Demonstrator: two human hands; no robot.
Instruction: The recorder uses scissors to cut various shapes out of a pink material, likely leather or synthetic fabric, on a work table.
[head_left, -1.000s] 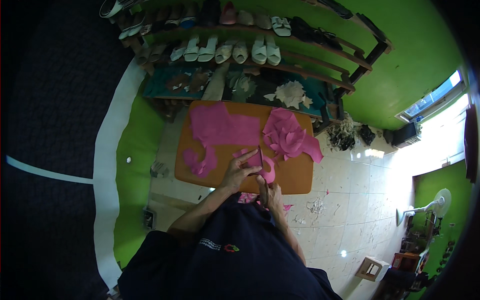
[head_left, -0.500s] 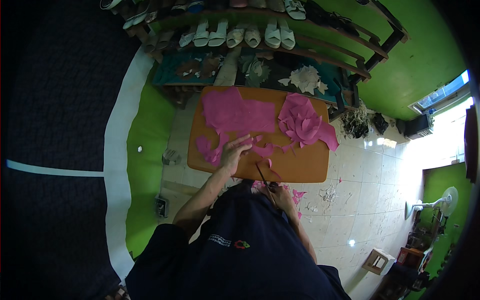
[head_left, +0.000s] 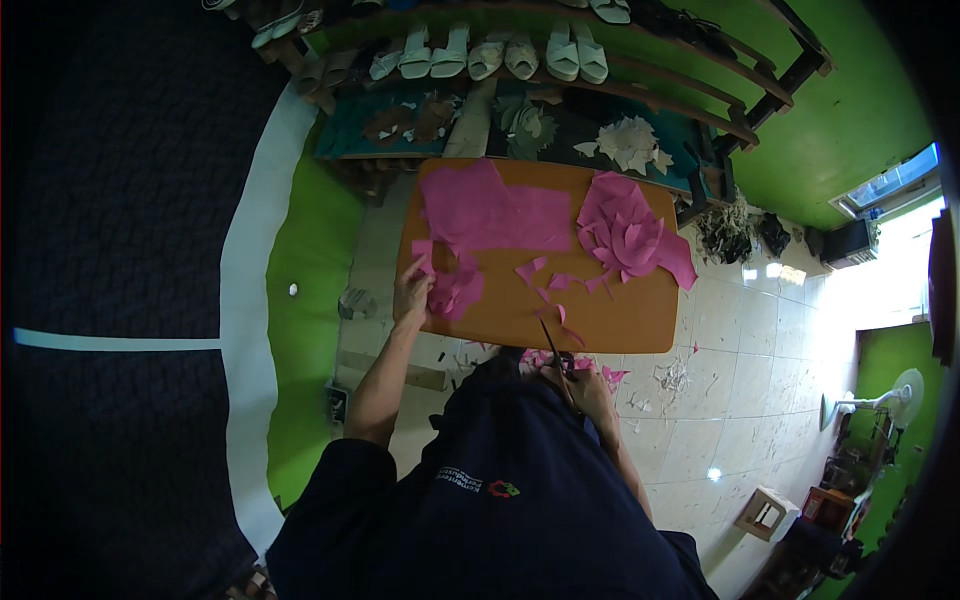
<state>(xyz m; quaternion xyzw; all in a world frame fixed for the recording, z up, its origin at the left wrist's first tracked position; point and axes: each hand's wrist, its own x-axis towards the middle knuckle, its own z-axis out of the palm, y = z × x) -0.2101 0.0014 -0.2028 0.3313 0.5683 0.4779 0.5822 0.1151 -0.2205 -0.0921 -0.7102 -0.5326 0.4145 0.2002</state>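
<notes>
Left hand (head_left: 412,298) has shifted leftward over the bench (head_left: 620,322), pinching a pink piece (head_left: 422,253); right hand (head_left: 592,393) grips the scissors (head_left: 553,345).

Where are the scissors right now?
Head view, just below centre: the scissors are in the right hand, at the near edge of the orange-brown table, blades just left of a thin pink strip.
</notes>
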